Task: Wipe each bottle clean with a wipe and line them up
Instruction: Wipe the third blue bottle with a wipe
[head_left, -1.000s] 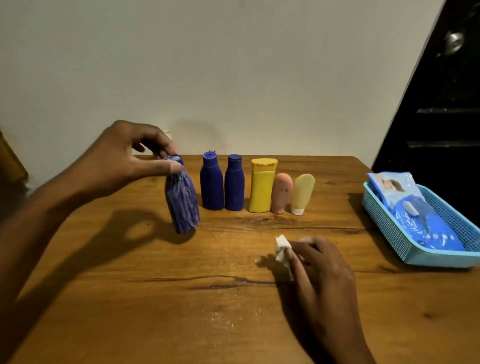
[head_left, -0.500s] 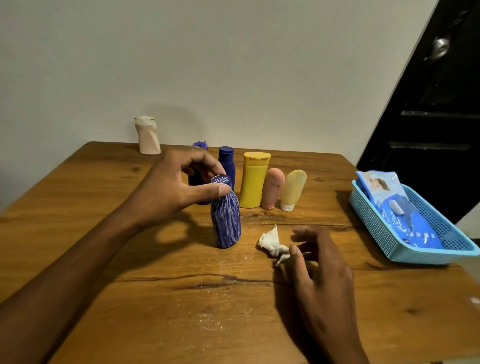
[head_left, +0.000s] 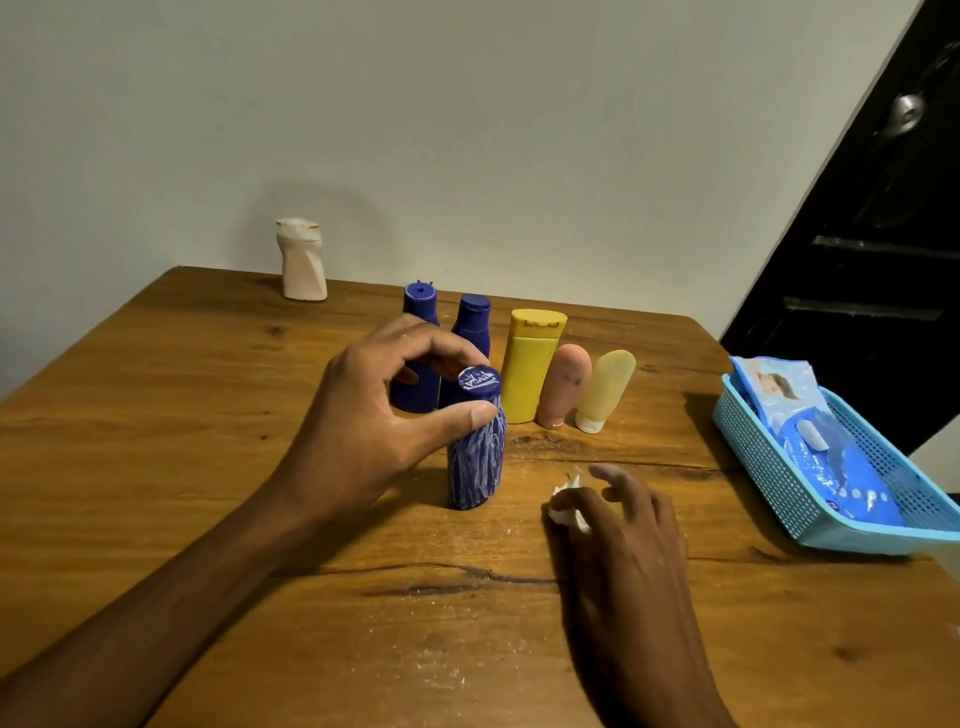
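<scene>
Head view: left hand (head_left: 363, 431) grips the cap end of a dark blue bottle smeared with white streaks (head_left: 475, 457), thumb on the near side of the neck, fingers (head_left: 441, 349) curled over the far side of the cap. Bottle stands upright on the wooden tabletop (head_left: 208, 415), in front of the row and apart from it. Right hand (head_left: 623, 540) rests low on the tabletop just right of that bottle, its fingers (head_left: 605, 473) loosely curled, pinching a crumpled white wipe (head_left: 567, 512) at the near fingertips; the outer fingers are spread a little. Wipe is near the streaked bottle, not touching it.

Row behind, left to right: two blue bottles (head_left: 421, 312) (head_left: 471, 325) upright, partly hidden by the left hand; yellow bottle (head_left: 530, 371) upright; pink tube (head_left: 563, 387) and pale yellow tube (head_left: 605, 389) standing cap-down, leaning slightly right. All close together, side by side.

White bottle (head_left: 302, 260) stands alone at the far left edge by the wall, well apart from the row. Light blue basket (head_left: 769, 467) sits at the right tabletop edge, holding a blue wipes pack (head_left: 826, 457). White crumbs are scattered on the near tabletop.
</scene>
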